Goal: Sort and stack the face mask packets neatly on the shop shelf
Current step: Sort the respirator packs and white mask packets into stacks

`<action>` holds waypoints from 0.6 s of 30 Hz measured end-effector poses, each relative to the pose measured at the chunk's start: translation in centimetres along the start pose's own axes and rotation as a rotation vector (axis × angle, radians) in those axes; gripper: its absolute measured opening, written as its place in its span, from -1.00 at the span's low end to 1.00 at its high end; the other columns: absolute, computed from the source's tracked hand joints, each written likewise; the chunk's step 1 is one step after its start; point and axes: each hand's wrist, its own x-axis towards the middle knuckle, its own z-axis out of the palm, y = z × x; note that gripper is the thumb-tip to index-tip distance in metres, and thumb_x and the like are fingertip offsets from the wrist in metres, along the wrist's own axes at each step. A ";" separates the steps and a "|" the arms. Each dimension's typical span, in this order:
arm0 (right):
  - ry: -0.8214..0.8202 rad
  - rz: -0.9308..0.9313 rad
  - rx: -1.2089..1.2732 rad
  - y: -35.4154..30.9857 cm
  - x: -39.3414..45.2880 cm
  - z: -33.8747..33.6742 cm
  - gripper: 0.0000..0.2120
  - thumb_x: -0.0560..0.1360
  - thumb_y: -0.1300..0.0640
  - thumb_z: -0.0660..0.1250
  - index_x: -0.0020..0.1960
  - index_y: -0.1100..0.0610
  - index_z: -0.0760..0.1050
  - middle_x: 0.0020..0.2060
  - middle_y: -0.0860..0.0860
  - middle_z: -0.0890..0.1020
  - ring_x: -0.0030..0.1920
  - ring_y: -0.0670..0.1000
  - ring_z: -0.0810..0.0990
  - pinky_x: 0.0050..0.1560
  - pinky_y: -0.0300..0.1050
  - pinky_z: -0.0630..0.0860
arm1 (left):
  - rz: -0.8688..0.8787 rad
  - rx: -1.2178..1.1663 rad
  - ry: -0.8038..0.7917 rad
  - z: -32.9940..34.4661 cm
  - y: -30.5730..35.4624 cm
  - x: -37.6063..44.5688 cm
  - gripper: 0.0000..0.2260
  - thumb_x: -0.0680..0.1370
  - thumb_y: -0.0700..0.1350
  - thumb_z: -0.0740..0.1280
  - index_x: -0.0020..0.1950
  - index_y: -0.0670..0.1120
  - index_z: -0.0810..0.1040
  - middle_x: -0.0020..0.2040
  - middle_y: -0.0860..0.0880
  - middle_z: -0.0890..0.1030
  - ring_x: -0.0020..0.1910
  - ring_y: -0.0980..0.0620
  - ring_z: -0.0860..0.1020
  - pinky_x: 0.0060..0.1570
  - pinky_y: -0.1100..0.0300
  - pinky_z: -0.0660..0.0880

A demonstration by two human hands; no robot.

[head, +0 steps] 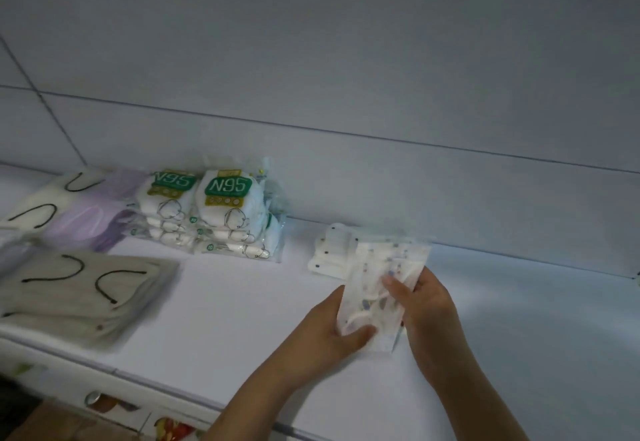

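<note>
While both hands (377, 305) grip printed packet (377, 288), N95 stacks (221, 212) already sorted; small pile (334, 250) right of them unfinished.

"N95" — green labels on mask packets (227, 212).

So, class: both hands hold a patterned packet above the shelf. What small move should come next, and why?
Probably lower the clear packet of white patterned masks, gripped by the left hand and right hand, onto the similar white dotted packets lying just behind it on the white shelf, since other kinds already sit grouped in piles.
</note>
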 end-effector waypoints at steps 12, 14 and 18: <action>-0.550 0.257 -0.047 1.1 3.0 14.0 -0.50 0.24 0.21 0.49 0.15 0.33 0.53 0.08 0.25 0.66 -0.08 0.02 0.70 -0.19 -0.20 0.65 | -0.292 -0.521 0.962 -14.8 -1.4 -10.2 -0.93 0.48 -0.14 0.53 -0.18 -0.03 0.68 -0.19 -0.14 0.68 -0.20 0.01 0.59 -0.09 0.03 0.56; -0.604 0.259 -0.166 1.7 2.1 17.8 -0.55 0.27 0.18 0.51 0.11 0.30 0.54 0.08 0.28 0.65 -0.14 0.06 0.70 -0.18 -0.11 0.66 | -0.263 -0.592 1.037 -17.7 -2.3 -11.7 -0.96 0.54 -0.16 0.45 -0.07 -0.03 0.66 -0.14 -0.01 0.70 -0.15 0.03 0.63 -0.07 0.07 0.56; -0.594 0.075 -0.361 2.3 0.6 27.1 -0.90 0.57 0.10 0.33 0.04 0.09 0.59 -0.21 -0.02 0.73 -0.30 0.00 0.71 -0.05 0.06 0.57 | -0.208 -0.574 1.024 -26.0 -4.8 -14.1 -0.84 0.61 -0.21 0.33 0.17 -0.06 0.60 0.03 -0.01 0.72 -0.02 -0.01 0.69 0.02 0.10 0.59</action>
